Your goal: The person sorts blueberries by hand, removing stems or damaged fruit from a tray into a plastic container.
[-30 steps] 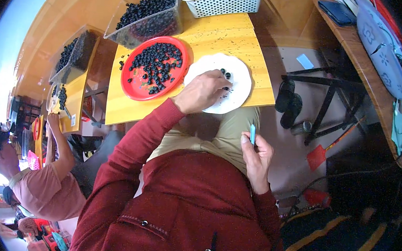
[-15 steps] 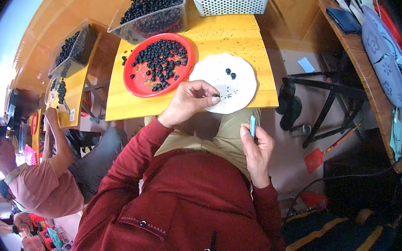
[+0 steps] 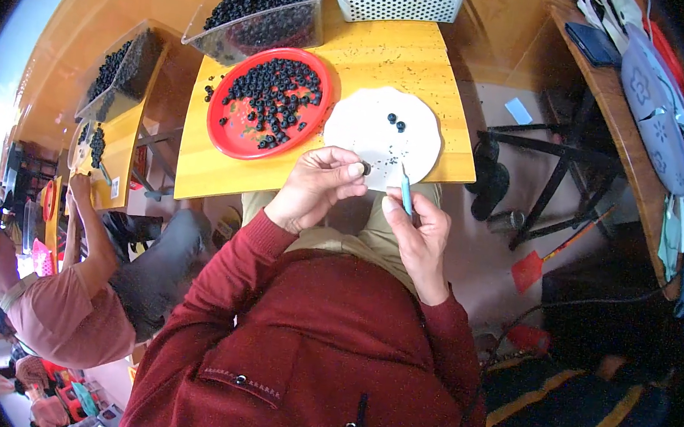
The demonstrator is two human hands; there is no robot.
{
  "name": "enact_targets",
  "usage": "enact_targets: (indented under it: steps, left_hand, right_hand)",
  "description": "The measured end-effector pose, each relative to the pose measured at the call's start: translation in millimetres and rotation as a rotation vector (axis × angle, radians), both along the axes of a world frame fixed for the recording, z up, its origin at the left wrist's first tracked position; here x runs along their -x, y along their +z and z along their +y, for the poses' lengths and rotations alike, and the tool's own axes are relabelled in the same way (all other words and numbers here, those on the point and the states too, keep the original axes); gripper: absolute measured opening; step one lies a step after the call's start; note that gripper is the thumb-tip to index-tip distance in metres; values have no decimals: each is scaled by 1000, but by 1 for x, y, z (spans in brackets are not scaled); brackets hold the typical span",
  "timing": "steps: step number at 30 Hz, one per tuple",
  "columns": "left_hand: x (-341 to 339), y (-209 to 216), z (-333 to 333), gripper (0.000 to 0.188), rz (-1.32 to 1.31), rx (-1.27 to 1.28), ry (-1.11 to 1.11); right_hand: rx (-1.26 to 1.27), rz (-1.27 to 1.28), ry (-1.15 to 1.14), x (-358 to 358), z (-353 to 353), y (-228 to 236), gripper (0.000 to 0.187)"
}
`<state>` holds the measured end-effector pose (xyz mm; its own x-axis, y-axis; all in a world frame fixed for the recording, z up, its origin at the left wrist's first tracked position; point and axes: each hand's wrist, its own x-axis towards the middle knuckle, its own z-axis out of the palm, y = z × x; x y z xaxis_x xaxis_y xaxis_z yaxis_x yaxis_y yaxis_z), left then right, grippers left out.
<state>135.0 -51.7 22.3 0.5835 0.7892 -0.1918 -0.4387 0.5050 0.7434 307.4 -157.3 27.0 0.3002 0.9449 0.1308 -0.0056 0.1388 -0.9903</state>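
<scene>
Between the thumb and fingers of my left hand (image 3: pixel 320 185) is a small black round piece (image 3: pixel 365 168), held over the near edge of a white scalloped plate (image 3: pixel 350 125). My right hand (image 3: pixel 419 241) grips a slim teal-handled tool (image 3: pixel 405 193) with a thin pointed tip, angled up toward the plate and apart from the piece. Two black round pieces (image 3: pixel 396 122) sit on the plate, with dark crumbs scattered below them. Left of the plate, a red round tray (image 3: pixel 220 136) carries many similar black pieces.
A clear bin (image 3: pixel 253 23) and a white perforated basket (image 3: pixel 400 9), both full of black pieces, stand at the back of the yellow table (image 3: pixel 207 177). Another person (image 3: pixel 74 304) works at a table on the left. A black metal frame (image 3: pixel 554 159) stands right.
My right hand has moved up and left, bringing the teal tool closer to my left hand. The tool's tip now shows over the plate. The left hand keeps its hold, slightly turned.
</scene>
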Motion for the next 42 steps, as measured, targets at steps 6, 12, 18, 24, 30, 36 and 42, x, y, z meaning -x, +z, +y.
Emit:
enact_targets:
  steps: [6, 12, 18, 24, 30, 36, 42]
  left_hand:
    - [-1, 6, -14, 13, -112, 47, -49]
    - [10, 7, -16, 14, -167, 83, -47]
    - [18, -1, -15, 14, -197, 109, -91]
    - [17, -5, -15, 13, -246, 146, -69]
    - [19, -1, -14, 12, -320, 164, -44]
    - [20, -6, -15, 13, -332, 194, 3]
    - [18, -5, -18, 13, -361, 198, -9]
  right_hand:
    - [-86, -18, 58, 13, 25, 10, 21]
    - [-68, 23, 134, 24, 30, 23, 17]
    - [4, 227, 205, 26, 31, 17, 16]
    - [39, 352, 219, 27, 33, 18, 16]
    - [33, -75, 121, 24, 29, 17, 21]
    - [-146, -383, 85, 29, 24, 21, 30]
    - [-137, -431, 68, 28, 22, 13, 28]
